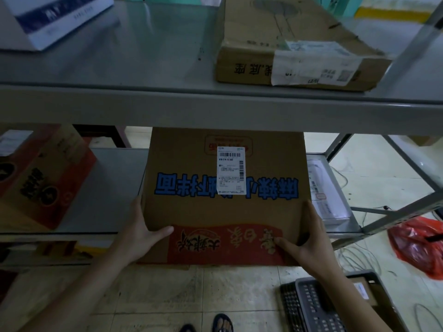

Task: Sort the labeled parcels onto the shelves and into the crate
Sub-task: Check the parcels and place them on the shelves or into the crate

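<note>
A large brown cardboard parcel (pixel 196 212) with blue print, a red band and a white shipping label (pixel 231 170) sits half on the middle shelf (pixel 107 188), its near end overhanging the edge. My left hand (pixel 141 226) grips its left near corner, thumb on top. My right hand (pixel 309 238) grips the right near corner the same way. A grey slatted crate (pixel 318 305) stands on the floor at the lower right, with a box partly visible inside it.
The upper shelf (pixel 148 51) carries a flat brown box (pixel 294 53) with a label and a white box (pixel 48 17). A red-and-brown carton (pixel 40 178) stands at the left of the middle shelf, a white flat pack (pixel 326 200) at the right. A red plastic bag (pixel 417 245) and cables lie on the floor.
</note>
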Demonstrator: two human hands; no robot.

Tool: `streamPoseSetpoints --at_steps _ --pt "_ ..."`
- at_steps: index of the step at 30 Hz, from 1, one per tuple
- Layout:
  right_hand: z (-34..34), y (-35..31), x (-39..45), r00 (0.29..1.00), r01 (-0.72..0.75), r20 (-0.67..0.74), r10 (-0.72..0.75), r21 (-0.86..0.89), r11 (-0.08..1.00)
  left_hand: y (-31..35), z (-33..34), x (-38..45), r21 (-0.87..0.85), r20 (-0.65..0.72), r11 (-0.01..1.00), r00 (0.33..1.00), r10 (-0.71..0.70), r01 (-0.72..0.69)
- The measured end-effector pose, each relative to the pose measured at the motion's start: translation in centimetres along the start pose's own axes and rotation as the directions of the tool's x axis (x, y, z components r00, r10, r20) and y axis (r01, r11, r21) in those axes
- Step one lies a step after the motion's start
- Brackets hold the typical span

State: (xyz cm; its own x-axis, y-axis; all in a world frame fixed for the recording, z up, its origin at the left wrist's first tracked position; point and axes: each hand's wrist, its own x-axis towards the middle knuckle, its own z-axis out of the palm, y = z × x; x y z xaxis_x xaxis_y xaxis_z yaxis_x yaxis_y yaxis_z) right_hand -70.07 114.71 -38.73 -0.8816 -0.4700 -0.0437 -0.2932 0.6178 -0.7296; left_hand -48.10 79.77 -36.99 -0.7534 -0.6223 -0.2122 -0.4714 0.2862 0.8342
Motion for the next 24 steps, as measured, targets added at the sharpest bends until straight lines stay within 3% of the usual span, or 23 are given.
streamPoseSetpoints --at_steps 7,24 --pt "0.01 -0.39 -0.19 1.0 0.001 -0.004 -0.001 0.059 0.998 -0.25 -0.42 -0.42 0.013 -0.002 1.0 1.0 -0.01 0.01" --pt "0.26 -0.62 -0.16 1.0 -0.029 -0.002 0.029 -0.001 1.0 -0.56 -0.25 -0.53 0.046 -0.031 0.998 0.998 0.052 -0.05"
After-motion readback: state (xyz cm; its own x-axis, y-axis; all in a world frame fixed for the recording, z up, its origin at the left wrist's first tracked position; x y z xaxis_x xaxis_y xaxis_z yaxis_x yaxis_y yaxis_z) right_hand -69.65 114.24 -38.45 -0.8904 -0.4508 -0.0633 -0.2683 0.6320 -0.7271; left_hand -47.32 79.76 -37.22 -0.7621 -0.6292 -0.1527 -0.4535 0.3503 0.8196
